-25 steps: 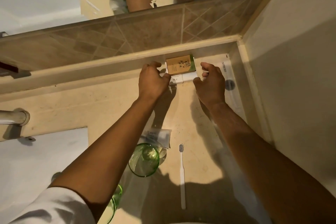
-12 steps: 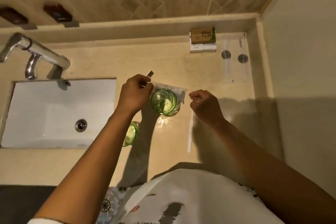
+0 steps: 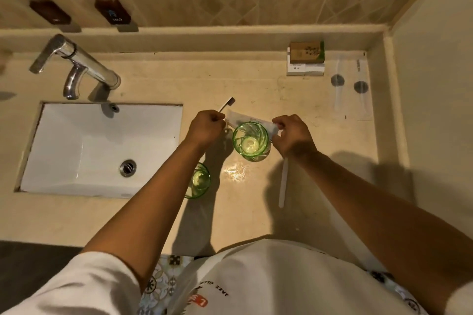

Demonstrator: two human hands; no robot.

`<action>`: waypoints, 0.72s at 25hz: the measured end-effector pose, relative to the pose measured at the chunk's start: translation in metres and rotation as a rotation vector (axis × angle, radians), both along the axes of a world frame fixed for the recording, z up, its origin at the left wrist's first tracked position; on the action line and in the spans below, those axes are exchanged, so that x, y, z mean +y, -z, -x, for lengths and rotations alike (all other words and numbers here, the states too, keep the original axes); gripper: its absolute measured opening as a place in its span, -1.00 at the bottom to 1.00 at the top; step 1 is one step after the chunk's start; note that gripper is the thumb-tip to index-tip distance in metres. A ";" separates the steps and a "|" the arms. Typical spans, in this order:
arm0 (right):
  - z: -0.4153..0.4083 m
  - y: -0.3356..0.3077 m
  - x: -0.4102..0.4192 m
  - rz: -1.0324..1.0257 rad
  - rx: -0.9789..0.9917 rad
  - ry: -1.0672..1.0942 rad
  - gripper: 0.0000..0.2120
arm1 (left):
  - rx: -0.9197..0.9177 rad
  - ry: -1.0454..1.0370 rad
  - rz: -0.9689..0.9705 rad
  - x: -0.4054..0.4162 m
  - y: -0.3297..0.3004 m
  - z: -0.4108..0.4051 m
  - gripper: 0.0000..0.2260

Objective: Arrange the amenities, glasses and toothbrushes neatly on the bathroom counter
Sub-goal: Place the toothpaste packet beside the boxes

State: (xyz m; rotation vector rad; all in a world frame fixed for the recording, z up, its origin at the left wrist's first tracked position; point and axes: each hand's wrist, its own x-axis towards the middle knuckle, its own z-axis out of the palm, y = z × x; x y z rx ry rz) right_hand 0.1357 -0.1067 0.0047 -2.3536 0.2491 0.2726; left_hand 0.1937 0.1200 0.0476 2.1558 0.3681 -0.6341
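Note:
My left hand (image 3: 206,126) is closed around a toothbrush (image 3: 227,104) whose dark bristle head sticks up past my fist. My right hand (image 3: 291,135) pinches the right end of a clear plastic wrapper (image 3: 245,118) that lies behind a green glass (image 3: 250,141). A second green glass (image 3: 199,180) stands partly hidden under my left forearm. A white toothbrush (image 3: 283,181) lies flat on the counter below my right wrist. Stacked amenity boxes (image 3: 305,57), brown on white, sit against the back ledge. Two wrapped amenities (image 3: 349,87) lie beside them in the right corner.
A white sink (image 3: 102,148) with a chrome tap (image 3: 76,64) fills the left of the beige counter (image 3: 256,212). Two dark bottles (image 3: 82,11) are mounted on the tiled wall. A side wall (image 3: 432,110) closes off the right.
Both hands left the amenity boxes at the back and came down to the middle of the counter. My left hand picked up a toothbrush and my right hand took hold of the wrapper.

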 end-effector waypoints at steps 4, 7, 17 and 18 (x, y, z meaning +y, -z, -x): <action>-0.014 -0.001 0.003 0.134 0.012 -0.195 -0.47 | -0.042 0.217 -0.156 -0.010 0.016 -0.024 -0.66; -0.026 0.002 0.001 0.222 0.171 -0.284 -0.44 | -0.079 0.275 -0.198 -0.016 0.030 -0.035 -0.69; -0.047 0.007 -0.009 -0.004 0.204 -0.037 -0.91 | 0.057 -0.071 0.144 -0.044 0.040 -0.061 -0.83; -0.051 0.006 -0.012 -0.043 0.207 -0.007 -0.90 | 0.058 -0.089 0.172 -0.046 0.039 -0.067 -0.82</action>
